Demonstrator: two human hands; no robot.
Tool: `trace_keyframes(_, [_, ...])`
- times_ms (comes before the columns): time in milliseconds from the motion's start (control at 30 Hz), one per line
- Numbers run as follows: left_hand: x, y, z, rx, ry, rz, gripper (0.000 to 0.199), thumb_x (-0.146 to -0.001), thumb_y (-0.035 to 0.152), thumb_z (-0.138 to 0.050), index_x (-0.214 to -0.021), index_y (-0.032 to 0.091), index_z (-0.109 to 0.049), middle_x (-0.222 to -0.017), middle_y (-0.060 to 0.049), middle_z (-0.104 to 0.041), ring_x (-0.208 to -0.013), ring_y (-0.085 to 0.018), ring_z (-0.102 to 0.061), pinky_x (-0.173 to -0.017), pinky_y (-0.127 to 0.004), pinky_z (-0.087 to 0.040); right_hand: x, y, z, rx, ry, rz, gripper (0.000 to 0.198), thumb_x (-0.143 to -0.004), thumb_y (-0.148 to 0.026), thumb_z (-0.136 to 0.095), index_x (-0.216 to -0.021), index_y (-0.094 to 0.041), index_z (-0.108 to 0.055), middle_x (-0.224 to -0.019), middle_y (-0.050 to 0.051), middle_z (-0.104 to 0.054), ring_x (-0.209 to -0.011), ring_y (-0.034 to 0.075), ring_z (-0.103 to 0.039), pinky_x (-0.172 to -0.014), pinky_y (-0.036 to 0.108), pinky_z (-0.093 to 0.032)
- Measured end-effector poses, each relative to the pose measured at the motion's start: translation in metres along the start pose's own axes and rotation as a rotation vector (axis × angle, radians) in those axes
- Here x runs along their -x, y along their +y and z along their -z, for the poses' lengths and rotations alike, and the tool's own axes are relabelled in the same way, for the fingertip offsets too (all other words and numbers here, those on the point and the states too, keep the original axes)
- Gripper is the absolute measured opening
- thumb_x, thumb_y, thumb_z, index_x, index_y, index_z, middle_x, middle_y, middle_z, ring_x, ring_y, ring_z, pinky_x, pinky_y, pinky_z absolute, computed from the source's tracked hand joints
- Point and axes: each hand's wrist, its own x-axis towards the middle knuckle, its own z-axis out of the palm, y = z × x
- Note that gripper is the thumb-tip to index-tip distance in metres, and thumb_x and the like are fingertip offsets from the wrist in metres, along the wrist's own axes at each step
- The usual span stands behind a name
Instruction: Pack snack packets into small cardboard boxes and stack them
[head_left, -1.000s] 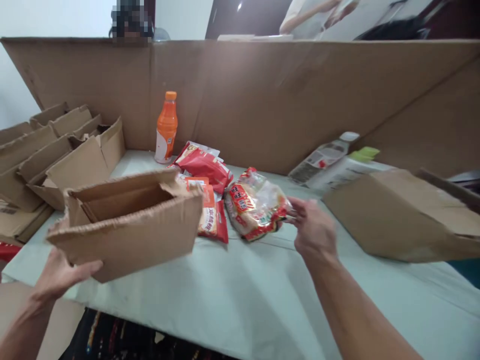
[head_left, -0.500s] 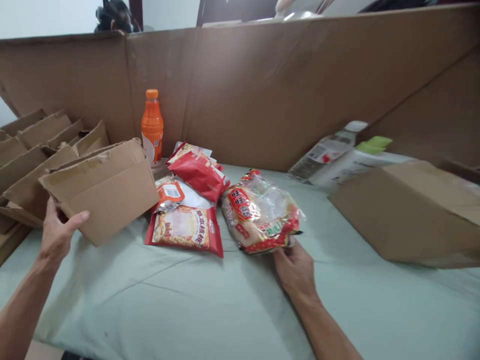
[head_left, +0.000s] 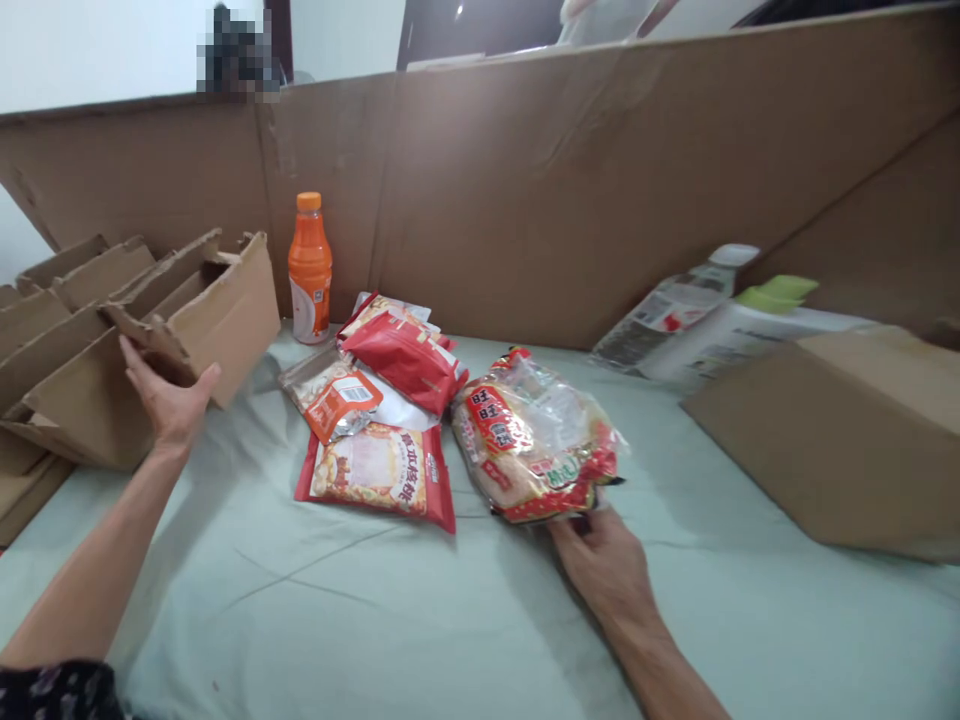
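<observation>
With thumb and fingers spread on either side of its lower edge, my left hand (head_left: 169, 400) grips a small open cardboard box (head_left: 232, 325) at the left. The box is tilted, its open top turned upward beside other cardboard boxes (head_left: 82, 385). My right hand (head_left: 607, 565) pinches the lower edge of a clear and red bag of rice crackers (head_left: 525, 440); its fingertips are partly hidden under the bag. Left of that bag lie a red and cream snack packet (head_left: 375, 475), an orange and silver packet (head_left: 341, 400) and a shiny red packet (head_left: 405, 360).
An orange drink bottle (head_left: 310, 275) stands upright by the tall cardboard wall (head_left: 510, 220). At the right, a clear bottle (head_left: 667, 310) and a white bottle with a green cap (head_left: 776, 295) lean behind a larger cardboard box (head_left: 847, 450). Pale green cloth (head_left: 315, 620) covers the surface.
My left hand has swung the small box back and leftward, tipping its opening into view and uncovering more of the orange packet. My right hand keeps its hold on the cracker bag.
</observation>
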Motion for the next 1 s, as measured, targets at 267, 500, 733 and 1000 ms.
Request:
trace_keyframes(267, [-0.036, -0.048, -0.089, -0.142, 0.053, 0.159, 0.123, -0.069, 0.025, -0.087, -0.163, 0.01, -0.009, -0.16, -0.03, -0.029, -0.155, -0.046, -0.025, -0.127, -0.066, -0.021, -0.001, 0.01, 0.003, 0.036, -0.04, 0.028, 0.03, -0.067, -0.057, -0.059, -0.07, -0.027, -0.056, -0.062, 0.004, -0.062, -0.063, 0.026, -0.061, -0.062, 0.038, -0.052])
trace_keyframes(500, [-0.024, -0.062, -0.098, -0.139, -0.098, 0.116, 0.115, -0.076, 0.038, -0.084, -0.162, 0.006, -0.015, -0.166, -0.032, -0.012, -0.16, -0.046, -0.015, -0.129, -0.061, -0.02, -0.001, 0.007, 0.003, 0.044, -0.049, 0.037, 0.03, -0.069, -0.056, -0.058, -0.066, -0.027, -0.055, -0.066, 0.006, -0.064, -0.067, 0.026, -0.063, -0.065, 0.039, -0.053])
trace_keyframes(733, [-0.007, -0.055, -0.104, -0.157, -0.356, -0.048, 0.07, -0.08, 0.038, -0.085, -0.141, 0.018, -0.056, -0.15, -0.016, -0.053, -0.144, -0.036, -0.048, -0.121, -0.055, -0.039, -0.002, 0.002, 0.001, 0.036, -0.05, 0.06, 0.03, -0.069, -0.056, -0.056, -0.068, -0.026, -0.056, -0.075, 0.008, -0.069, -0.069, 0.025, -0.063, -0.065, 0.036, -0.053])
trace_keyframes(1000, [0.003, -0.05, -0.104, -0.242, -0.398, -0.049, 0.041, -0.1, 0.039, -0.068, -0.134, 0.018, -0.061, -0.139, -0.012, -0.062, -0.122, -0.029, -0.064, -0.102, -0.053, -0.056, -0.005, 0.016, -0.002, 0.031, -0.069, 0.095, 0.031, -0.068, -0.056, -0.056, -0.072, -0.026, -0.061, -0.077, 0.009, -0.068, -0.066, 0.026, -0.061, -0.063, 0.04, -0.053])
